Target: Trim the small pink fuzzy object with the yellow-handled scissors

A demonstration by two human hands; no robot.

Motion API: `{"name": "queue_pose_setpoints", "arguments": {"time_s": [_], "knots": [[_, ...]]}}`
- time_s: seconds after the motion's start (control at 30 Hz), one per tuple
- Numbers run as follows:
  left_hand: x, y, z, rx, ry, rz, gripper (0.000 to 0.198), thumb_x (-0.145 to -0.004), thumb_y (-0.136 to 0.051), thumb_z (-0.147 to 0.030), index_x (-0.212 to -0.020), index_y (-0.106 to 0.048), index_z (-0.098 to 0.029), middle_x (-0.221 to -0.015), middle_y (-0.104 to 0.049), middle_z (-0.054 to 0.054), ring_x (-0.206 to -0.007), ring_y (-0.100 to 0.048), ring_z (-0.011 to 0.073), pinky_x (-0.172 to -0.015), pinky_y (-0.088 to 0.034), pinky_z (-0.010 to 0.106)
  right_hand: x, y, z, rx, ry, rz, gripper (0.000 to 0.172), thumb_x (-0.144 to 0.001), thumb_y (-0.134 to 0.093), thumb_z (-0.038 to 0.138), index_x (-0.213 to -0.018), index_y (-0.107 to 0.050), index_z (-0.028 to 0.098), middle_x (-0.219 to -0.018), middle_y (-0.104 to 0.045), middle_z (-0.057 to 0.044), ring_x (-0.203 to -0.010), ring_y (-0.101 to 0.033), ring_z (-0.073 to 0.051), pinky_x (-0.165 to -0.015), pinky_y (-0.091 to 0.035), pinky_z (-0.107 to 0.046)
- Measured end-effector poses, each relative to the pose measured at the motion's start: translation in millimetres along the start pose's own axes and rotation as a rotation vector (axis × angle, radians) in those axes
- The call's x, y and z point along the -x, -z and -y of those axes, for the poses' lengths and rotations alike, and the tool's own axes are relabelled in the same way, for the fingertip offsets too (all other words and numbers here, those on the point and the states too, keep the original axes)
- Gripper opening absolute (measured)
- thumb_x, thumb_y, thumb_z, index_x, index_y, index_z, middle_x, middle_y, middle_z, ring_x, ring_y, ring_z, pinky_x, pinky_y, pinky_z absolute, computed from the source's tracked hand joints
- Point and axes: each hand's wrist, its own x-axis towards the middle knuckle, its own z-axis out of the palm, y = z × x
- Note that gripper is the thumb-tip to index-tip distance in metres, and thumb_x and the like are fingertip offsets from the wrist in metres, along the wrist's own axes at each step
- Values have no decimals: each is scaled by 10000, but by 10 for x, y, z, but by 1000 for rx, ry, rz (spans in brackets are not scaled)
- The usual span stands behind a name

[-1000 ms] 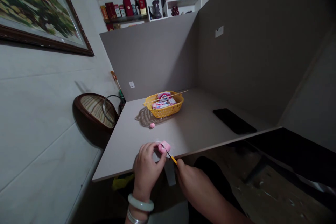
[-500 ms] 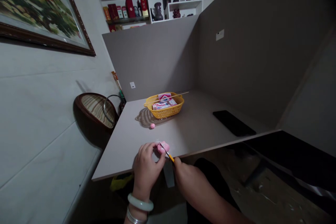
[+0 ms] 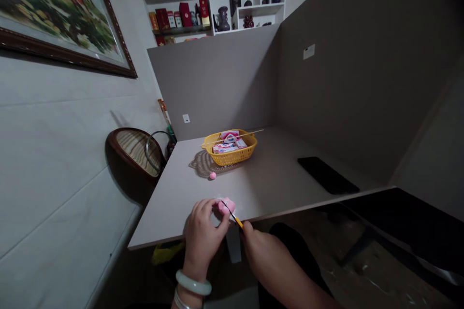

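Observation:
A pink lump [image 3: 227, 204], perhaps soap or clay, rests near the table's front edge. My left hand [image 3: 205, 227] grips its left side between thumb and fingers. In my right hand [image 3: 255, 241] is a thin knife [image 3: 238, 222] with a yellow handle, its narrow dark blade lying across the top of the lump. The lump's left side is partly hidden by my fingers. Farther back, a small pink ball [image 3: 212, 175] sits on the table [image 3: 174, 193].
A yellow plastic basket [image 3: 234, 157] with pink-and-white packets and a thin stick across it stands toward the back. At right lies a flat black slab [image 3: 328, 175]. A brown rounded object [image 3: 126, 164] stands left of the table, and grey panels [image 3: 217, 82] rise behind and at right.
The view has shifted slightly, so the background sits a little more to the right. Both hands keep their hold; the blade stays on the pink lump with barely any visible movement.

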Motion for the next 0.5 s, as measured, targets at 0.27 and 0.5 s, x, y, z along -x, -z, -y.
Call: {"name": "queue_pose_setpoints", "arguments": {"time_s": [0.27,0.5], "knots": [[-3,-20,24,-23,19,3,138,-849,-607,-303,-955,-627,-218,-941,-670,50,-885,-634,210,-765,-539,341,124,-72,-91,2,-61,96,256,-933,-367,48,-1002,-587,162,-895,-744,-110,-807,-727,-243,-544,-339,-268],[-20,-21,35,-33,1,9,154,-872,-587,-338,-960,-624,-217,-943,-675,54,-861,-640,213,-751,-539,345,53,45,-75,11,-12,29,254,-940,-372,78,-995,-602,172,-886,-742,-105,-789,-725,-240,-549,-362,-268]]}}
